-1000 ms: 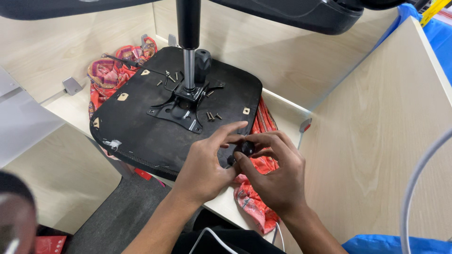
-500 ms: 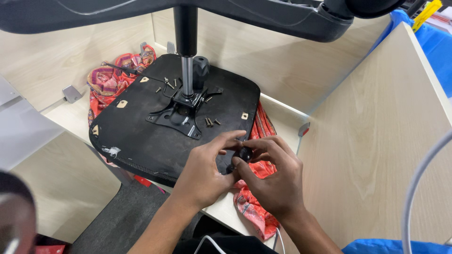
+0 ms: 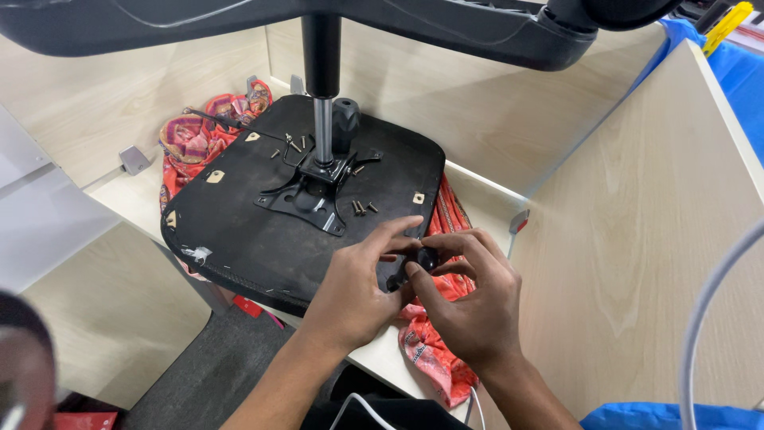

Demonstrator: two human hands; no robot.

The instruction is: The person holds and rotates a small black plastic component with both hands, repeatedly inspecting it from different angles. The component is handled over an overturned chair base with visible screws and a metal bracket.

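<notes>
An upturned black chair seat (image 3: pixel 263 231) lies on the counter (image 3: pixel 127 199) over a red patterned cloth (image 3: pixel 434 358), its metal mounting plate (image 3: pixel 310 195) and gas column (image 3: pixel 322 119) already standing on it. Several loose screws (image 3: pixel 362 208) lie beside the plate, so fastening looks unfinished. At the seat's near edge the left hand (image 3: pixel 354 287) and right hand (image 3: pixel 469 306) both pinch a small black knob (image 3: pixel 426 259), fingers closed around it.

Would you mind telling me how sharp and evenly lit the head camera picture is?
Head view: soft, even light, no strong glare; the hands, left hand and right hand, and the black seat underside are sharp; the dark round object at lower left is blurred; edges bend slightly.
</notes>
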